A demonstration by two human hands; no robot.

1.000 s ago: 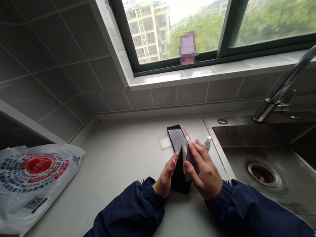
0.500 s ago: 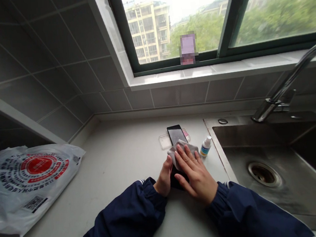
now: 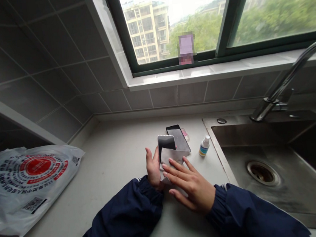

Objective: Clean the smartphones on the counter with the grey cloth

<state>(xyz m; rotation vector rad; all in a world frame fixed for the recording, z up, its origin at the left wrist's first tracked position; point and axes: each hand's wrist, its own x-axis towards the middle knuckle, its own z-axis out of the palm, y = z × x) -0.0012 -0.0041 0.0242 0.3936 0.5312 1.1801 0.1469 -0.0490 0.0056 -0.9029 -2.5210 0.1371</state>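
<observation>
A phone [image 3: 166,140] with a dark screen lies in my left hand [image 3: 153,170], whose thumb stands up along its left side. Over the lower part of that screen is a grey cloth [image 3: 170,156]. My right hand [image 3: 192,185] rests on the cloth with its fingers spread and flat. Just behind, a second phone [image 3: 180,138] lies on the counter, partly covered by the first phone and the cloth. Beside its right edge a pink and clear piece [image 3: 185,134] shows, mostly hidden. A small white spray bottle [image 3: 205,146] with a blue and yellow label stands right of my hands.
The white counter [image 3: 116,153] runs under both arms. On the left lies a white plastic bag [image 3: 37,185] with red and black print. To the right are a steel sink [image 3: 236,155] and a curved faucet [image 3: 282,81]. A window [image 3: 175,17] is behind the counter.
The held phone has come up and left, and its upper screen now shows past the cloth. My right hand and the cloth have slid down and left over it.
</observation>
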